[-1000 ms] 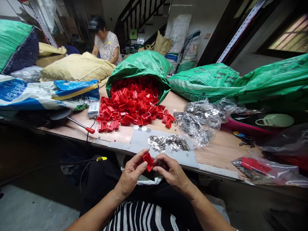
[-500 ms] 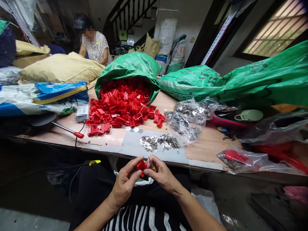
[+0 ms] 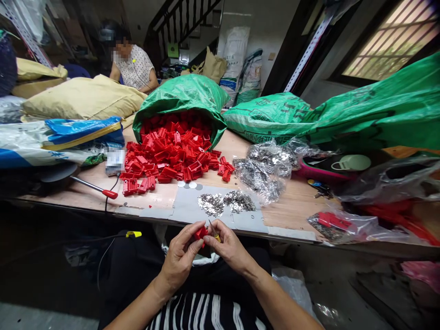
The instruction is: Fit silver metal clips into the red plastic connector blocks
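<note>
Over my lap, just in front of the table edge, my left hand (image 3: pixel 180 252) grips a small red plastic housing (image 3: pixel 200 233) between thumb and fingers. My right hand (image 3: pixel 227 245) is closed around a slim pointed tool with a yellow handle (image 3: pixel 217 237); its dark tip points up and away from me. The right thumb meets the red housing's near side. Fingers cover part of the housing, so its inside is hidden. Beyond my hands, two small heaps of flat silvery metal pieces (image 3: pixel 210 204) lie on a grey sheet (image 3: pixel 185 206).
Many red housings (image 3: pixel 172 151) spill from a green sack (image 3: pixel 185 89). Clear bags of metal pieces (image 3: pixel 261 178) lie to the right, near a pink-rimmed container with a mug (image 3: pixel 351 162). A red-tipped lever (image 3: pixel 110 194) juts out at left. Another person (image 3: pixel 134 68) sits behind the sacks.
The red housing has turned slightly in my fingers and my right thumb has shifted across it. The whole view has moved a little; both hands keep their hold.
</note>
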Demonstrator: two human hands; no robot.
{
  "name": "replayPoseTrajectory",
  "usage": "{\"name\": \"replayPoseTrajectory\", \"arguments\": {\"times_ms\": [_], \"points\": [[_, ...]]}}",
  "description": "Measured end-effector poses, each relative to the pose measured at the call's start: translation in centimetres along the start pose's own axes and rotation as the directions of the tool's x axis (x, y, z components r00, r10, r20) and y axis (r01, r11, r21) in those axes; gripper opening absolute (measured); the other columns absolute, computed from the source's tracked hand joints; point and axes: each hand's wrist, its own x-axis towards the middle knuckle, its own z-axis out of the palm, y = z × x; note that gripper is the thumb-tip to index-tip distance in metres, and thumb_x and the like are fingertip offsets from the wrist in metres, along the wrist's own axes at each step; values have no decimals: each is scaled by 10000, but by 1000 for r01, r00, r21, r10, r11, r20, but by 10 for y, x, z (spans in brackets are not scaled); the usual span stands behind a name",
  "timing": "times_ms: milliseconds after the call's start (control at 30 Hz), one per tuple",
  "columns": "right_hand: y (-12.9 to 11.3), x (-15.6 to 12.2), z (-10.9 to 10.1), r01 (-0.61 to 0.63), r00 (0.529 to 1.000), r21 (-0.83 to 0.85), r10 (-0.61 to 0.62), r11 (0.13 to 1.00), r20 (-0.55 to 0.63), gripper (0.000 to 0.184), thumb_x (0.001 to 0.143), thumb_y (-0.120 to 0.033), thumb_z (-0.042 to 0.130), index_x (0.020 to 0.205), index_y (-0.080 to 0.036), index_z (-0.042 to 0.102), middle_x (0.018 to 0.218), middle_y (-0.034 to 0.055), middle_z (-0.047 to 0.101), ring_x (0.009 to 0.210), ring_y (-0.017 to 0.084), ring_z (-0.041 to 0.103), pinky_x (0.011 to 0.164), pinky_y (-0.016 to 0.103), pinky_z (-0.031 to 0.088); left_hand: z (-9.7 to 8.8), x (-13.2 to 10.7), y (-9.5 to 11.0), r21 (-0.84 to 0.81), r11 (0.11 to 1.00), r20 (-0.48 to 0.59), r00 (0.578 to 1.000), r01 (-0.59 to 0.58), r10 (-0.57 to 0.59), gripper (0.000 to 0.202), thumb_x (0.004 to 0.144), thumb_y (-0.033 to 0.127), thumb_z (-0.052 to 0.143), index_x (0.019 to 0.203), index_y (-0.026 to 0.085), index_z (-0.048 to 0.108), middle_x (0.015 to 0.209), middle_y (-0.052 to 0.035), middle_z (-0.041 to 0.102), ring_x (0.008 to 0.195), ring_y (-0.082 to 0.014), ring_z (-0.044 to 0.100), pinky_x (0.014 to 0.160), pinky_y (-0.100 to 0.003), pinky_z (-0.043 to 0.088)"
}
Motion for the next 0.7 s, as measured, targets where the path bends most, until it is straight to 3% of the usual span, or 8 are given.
{"name": "replayPoseTrajectory", "arguments": {"times_ms": [167,300,533,700], "points": [[-10,21,-2,-62,998,157,62,986,2,365,750,-478,660,816,-208,424,620,-78,434,470,56,296,440,195,222,0,27,-2,200,941,88,961,-274,262,364,885,159,522,1225,265,595,1147,-83,652,1082,-228,595,937,-385,485],[-9,40,-8,-76,996,152,82,985,-28,320,725,-424,650,766,-205,421,543,-88,413,451,65,347,434,194,256,-1,46,-6,335,844,183,908,-419,378,437,901,116,465,1295,295,527,1179,-84,623,1115,-219,559,946,-398,473],[7,65,-17,-1,983,-42,-7,999,-185,281,729,-424,581,745,-213,397,535,-96,400,447,70,355,429,199,299,3,68,-24,477,726,250,868,-495,428,513,906,91,429,1356,337,443,1211,-78,580,1125,-213,527,941,-404,467],[3,73,-33,-1,968,-181,-45,983,-247,185,732,-347,543,723,-211,418,530,-89,431,464,85,409,452,204,339,7,80,-28,507,704,244,866,-498,437,486,900,93,437,1335,306,480,1192,-92,590,1109,-223,534,931,-413,470]]}}
